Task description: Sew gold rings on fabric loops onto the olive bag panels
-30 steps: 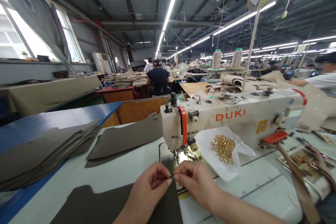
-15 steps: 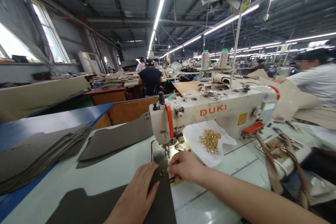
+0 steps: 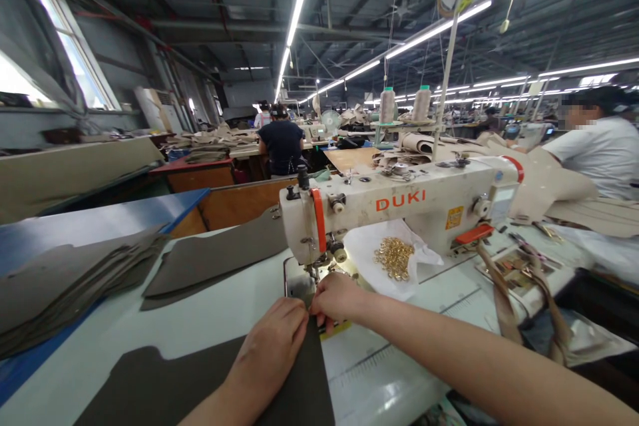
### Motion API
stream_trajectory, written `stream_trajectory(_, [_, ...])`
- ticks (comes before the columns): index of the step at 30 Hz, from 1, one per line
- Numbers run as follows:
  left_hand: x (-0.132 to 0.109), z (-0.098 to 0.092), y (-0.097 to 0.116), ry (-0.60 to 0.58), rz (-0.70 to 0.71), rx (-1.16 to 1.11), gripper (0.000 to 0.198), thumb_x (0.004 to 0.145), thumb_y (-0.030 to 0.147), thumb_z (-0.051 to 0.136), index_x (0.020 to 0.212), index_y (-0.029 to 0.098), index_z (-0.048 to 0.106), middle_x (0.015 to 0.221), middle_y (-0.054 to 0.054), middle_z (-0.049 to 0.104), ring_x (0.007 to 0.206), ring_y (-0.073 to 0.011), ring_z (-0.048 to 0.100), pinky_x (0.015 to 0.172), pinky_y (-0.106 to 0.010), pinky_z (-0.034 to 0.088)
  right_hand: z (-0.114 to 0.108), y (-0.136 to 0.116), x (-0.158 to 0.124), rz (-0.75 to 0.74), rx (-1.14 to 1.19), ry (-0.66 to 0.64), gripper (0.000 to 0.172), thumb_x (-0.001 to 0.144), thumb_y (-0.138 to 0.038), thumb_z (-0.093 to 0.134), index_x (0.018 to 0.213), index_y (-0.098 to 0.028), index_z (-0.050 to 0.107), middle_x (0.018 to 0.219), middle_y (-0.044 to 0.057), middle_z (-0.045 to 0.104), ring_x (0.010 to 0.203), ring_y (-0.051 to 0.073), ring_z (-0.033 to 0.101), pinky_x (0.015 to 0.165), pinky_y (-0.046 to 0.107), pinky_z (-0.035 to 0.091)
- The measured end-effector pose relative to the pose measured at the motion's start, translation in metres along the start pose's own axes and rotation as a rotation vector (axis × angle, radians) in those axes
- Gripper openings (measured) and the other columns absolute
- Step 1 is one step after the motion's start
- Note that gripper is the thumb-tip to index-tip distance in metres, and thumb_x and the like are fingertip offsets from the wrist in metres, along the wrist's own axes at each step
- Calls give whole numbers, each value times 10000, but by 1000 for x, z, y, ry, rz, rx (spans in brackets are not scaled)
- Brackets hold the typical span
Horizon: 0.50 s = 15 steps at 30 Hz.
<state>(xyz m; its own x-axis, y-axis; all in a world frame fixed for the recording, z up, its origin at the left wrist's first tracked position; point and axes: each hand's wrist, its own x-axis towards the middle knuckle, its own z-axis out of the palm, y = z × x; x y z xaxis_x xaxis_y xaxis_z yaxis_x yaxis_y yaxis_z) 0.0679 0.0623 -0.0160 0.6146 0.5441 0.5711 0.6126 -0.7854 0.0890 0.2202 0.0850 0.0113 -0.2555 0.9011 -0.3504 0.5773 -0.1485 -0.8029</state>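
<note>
A dark grey-brown panel (image 3: pixel 309 373) lies on the sewing table, its far end by the needle of a white sewing machine (image 3: pixel 399 196). My left hand (image 3: pixel 274 339) rests on that panel, fingers pressed together and thumb drawn in; whatever is under its fingertips is hidden. Touching or nearly touching it, my right hand (image 3: pixel 337 299) is closed in a pinch just in front of the presser foot. What the pinch holds is too small to make out. Behind the right hand, small gold metal rings (image 3: pixel 394 257) are heaped on a white sheet (image 3: pixel 362 256).
More cut panels (image 3: pixel 214 259) lie left of the machine, and a thicker stack (image 3: pixel 74 279) is at far left. On the right, a tray (image 3: pixel 554 273) holds small parts, with straps (image 3: pixel 499 286) hanging over it. A co-worker (image 3: pixel 599 140) sits at right, another person (image 3: pixel 281 143) ahead.
My left hand has moved up to my right fingers, its thumb drawing in. The small metal piece seen between the hands is now covered. The view has shifted slightly.
</note>
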Motion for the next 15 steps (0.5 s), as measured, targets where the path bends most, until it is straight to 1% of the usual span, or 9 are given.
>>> stream_trajectory(3, [2,1,1,-26,-19,7,231,827,82,404,697,187,562,678,-36,620,667,-187,618,637,-308,535,0,1,3,-50,-82,20,221,718,-81,559,505,-143,547,398,-34,561,327,87,540,365,147,418])
stream_trajectory(6, [4,0,0,-58,-29,-1,225,815,81,408,679,190,550,674,-41,620,665,-189,617,639,-309,534,-2,5,0,-141,-175,80,205,739,-97,558,542,-142,590,459,-19,604,397,100,580,422,163,431])
stream_trajectory(8, [4,0,-1,-63,-34,-4,215,807,82,415,677,188,550,685,-45,626,668,-191,619,643,-314,534,-4,11,-6,-221,-249,161,176,756,-108,549,607,-146,635,546,2,648,502,125,622,496,189,447])
stream_trajectory(11, [5,-1,-1,-63,-46,-5,199,790,74,428,678,185,549,699,-45,632,681,-193,623,649,-316,532,-5,25,-18,-379,-370,288,154,785,-131,542,756,-168,689,774,46,698,755,187,642,666,257,450])
stream_trajectory(13, [4,-1,-1,-60,-54,-3,195,786,73,437,672,188,545,698,-38,631,680,-189,623,646,-309,530,-5,36,-24,-497,-438,317,167,808,-141,540,837,-190,697,883,55,688,871,201,607,760,282,422])
stream_trajectory(15, [4,-1,-1,-56,-61,0,197,789,76,441,666,191,543,692,-33,629,672,-184,621,637,-299,527,-4,43,-28,-594,-487,313,174,831,-145,532,865,-200,693,897,54,673,899,195,578,799,281,397])
